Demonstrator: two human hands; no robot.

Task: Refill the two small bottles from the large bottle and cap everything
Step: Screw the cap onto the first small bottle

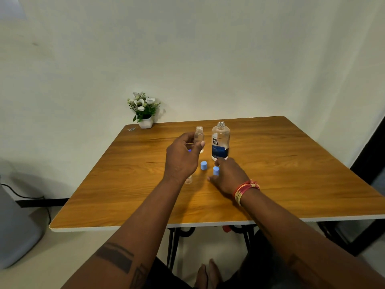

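Observation:
A large clear bottle (220,142) with a blue and white label stands uncapped near the middle of the wooden table (291,184). Just left of it, my left hand (182,159) grips a small clear bottle (199,136) whose mouth is open; a small blue spot shows inside my palm. A second small clear bottle (188,180) peeks out from under my left wrist. My right hand (229,176) pinches a blue cap (216,171) between thumb and fingers on the tabletop. Another blue cap (203,165) stands loose between my two hands.
A white pot of artificial flowers (144,109) sits at the table's far left corner, with a small wrapper (131,129) beside it. A grey bin (14,226) and a cable are on the floor at left. The table's near edge runs across below my forearms.

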